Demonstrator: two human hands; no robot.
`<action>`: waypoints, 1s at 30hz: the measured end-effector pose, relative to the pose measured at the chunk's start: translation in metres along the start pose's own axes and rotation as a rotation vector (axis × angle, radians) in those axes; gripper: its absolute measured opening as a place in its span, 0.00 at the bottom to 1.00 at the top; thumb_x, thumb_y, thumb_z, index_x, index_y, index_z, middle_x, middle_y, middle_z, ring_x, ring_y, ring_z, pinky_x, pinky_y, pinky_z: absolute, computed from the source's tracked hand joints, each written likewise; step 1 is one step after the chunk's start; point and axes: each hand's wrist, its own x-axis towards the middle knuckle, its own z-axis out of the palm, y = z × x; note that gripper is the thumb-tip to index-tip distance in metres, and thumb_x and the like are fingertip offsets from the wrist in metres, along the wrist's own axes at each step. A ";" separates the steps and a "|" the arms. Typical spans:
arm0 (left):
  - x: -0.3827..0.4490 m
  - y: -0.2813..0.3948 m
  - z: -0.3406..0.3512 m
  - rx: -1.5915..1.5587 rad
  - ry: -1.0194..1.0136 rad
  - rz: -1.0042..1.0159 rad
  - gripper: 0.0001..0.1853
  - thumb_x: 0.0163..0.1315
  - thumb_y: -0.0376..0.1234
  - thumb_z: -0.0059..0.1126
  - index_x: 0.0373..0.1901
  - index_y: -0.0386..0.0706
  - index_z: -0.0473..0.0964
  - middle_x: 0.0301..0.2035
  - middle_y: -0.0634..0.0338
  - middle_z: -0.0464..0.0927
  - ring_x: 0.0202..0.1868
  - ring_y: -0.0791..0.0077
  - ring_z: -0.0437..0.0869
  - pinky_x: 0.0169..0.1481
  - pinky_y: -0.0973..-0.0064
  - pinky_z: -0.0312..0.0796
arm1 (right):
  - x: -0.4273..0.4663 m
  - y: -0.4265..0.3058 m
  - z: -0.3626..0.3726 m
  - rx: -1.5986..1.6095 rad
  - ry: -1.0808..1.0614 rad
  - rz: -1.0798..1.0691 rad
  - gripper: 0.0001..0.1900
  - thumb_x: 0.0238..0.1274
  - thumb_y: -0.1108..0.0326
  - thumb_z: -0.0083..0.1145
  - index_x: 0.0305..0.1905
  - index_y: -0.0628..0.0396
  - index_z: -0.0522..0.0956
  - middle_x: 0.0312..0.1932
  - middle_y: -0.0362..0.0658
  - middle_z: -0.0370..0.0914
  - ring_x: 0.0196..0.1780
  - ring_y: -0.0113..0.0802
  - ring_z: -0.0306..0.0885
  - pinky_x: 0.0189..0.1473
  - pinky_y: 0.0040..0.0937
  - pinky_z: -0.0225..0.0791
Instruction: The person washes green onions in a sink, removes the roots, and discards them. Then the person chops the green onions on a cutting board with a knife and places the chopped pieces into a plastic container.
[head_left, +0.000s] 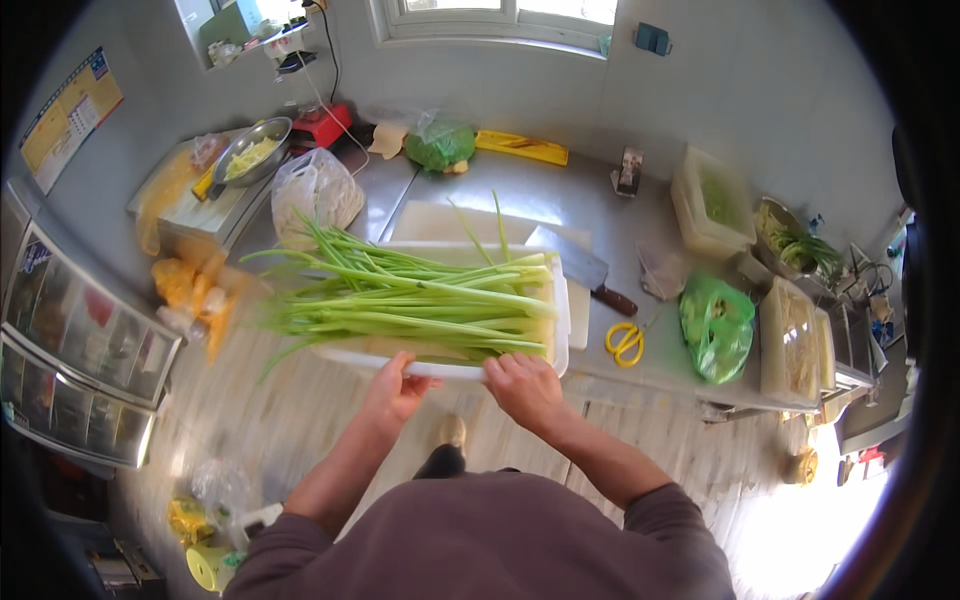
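A white plastic tub is held up by its near rim, over the front edge of the steel worktop. My left hand grips that rim near the middle, thumb on top and fingers below. Farther along to the right, my right hand is closed over the same rim, close to the corner. Long green stalks, like garlic scapes or celery, fill the tub, and their leafy ends hang out to the left. Behind it, a cleaver with a brown wooden handle lies on a white cutting board, which the tub partly hides.
Yellow-handled scissors and a green plastic bag lie on the worktop at right, near lidded tubs. At left stand a white plastic bag and a metal bowl of shreds. A glass-door fridge borders the floor.
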 end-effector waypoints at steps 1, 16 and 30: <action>0.012 0.009 0.013 0.038 -0.015 -0.058 0.06 0.61 0.29 0.52 0.36 0.37 0.69 0.30 0.57 0.75 0.29 0.71 0.79 0.36 0.74 0.81 | 0.015 0.013 0.002 -0.013 0.007 0.014 0.06 0.51 0.65 0.55 0.25 0.50 0.69 0.22 0.39 0.70 0.28 0.35 0.74 0.31 0.34 0.68; 0.131 0.104 0.098 0.478 0.000 0.421 0.34 0.60 0.34 0.53 0.68 0.42 0.52 0.56 0.51 0.66 0.53 0.67 0.70 0.57 0.64 0.64 | 0.279 0.287 0.046 -0.054 -0.245 0.379 0.27 0.57 0.39 0.50 0.28 0.56 0.82 0.29 0.53 0.80 0.35 0.49 0.80 0.38 0.45 0.73; 0.307 0.090 0.145 -0.070 0.176 0.285 0.46 0.55 0.59 0.57 0.69 0.55 0.45 0.64 0.52 0.52 0.68 0.53 0.52 0.68 0.42 0.42 | 0.411 0.367 0.103 0.002 -0.439 0.378 0.30 0.59 0.34 0.44 0.34 0.51 0.84 0.35 0.48 0.82 0.44 0.43 0.80 0.46 0.41 0.71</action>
